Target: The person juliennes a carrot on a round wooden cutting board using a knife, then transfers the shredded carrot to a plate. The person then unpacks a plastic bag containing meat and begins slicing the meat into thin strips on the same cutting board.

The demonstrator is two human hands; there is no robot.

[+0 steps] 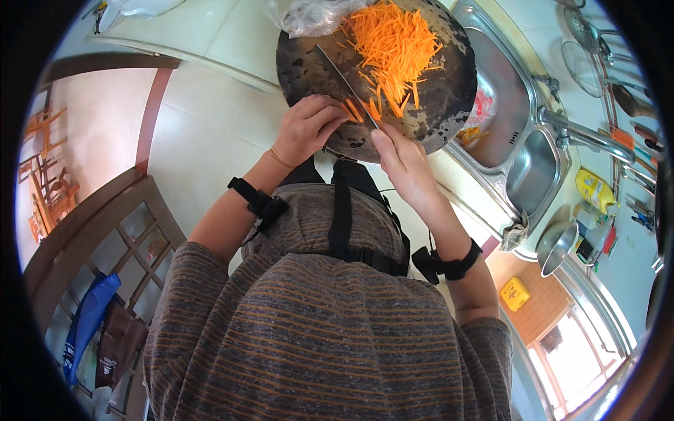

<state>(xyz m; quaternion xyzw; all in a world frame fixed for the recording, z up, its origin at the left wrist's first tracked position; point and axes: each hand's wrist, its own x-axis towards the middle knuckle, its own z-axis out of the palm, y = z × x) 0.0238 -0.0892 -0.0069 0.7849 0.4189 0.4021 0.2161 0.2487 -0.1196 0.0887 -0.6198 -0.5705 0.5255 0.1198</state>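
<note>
A round, dark, worn chopping board (439,123) lies before me. My right hand (403,158) grips a kitchen knife (342,79), whose dark blade points away and to the left across the board. Just left of the blade, the fingers of my left hand (310,126) press on a few carrot slices (353,110) near the board's front edge. The fingertips are bent close to the knife, and what lies under them is hidden. Beyond the blade to the right, a large heap of shredded carrot (395,47) covers the back of the board.
A clear plastic bag (321,16) lies at the board's back left. On the right is a steel double-bowl sink (511,105) with a faucet (584,131); orange scraps (470,135) lie at its edge. A metal bowl (558,247) stands farther right, below hanging utensils (582,68).
</note>
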